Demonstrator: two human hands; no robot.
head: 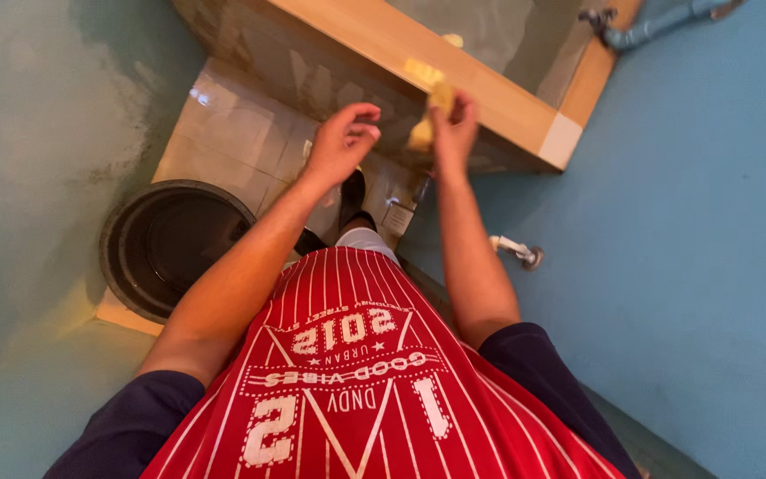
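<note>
Fingers (465, 111) of the right hand (452, 133) pinch a small yellow cloth (425, 131), bunched and hanging just below the tan rim (454, 75) of a tiled water tank; the cloth's upper end sits at the rim's edge, though whether it presses the surface I cannot tell; the left hand (340, 142) hovers just beside it, fingers loosely curled and holding nothing, apart from both cloth and rim.

Risk, as I judge it: the grip looks like a light fingertip pinch, so a hard rub along the rim could pull the cloth free and drop it to the wet-looking tiled floor (232, 133) or towards the dark round basin (175, 244) below; leaning in over glossy tiles could also cost footing.

The cloth looks soft, crumpled and sponge-yellow, partly blurred; a pale yellowish patch (422, 71) lies on the rim just above it; a grey pipe (658, 25) runs along the blue wall (693, 222) beyond.
</note>
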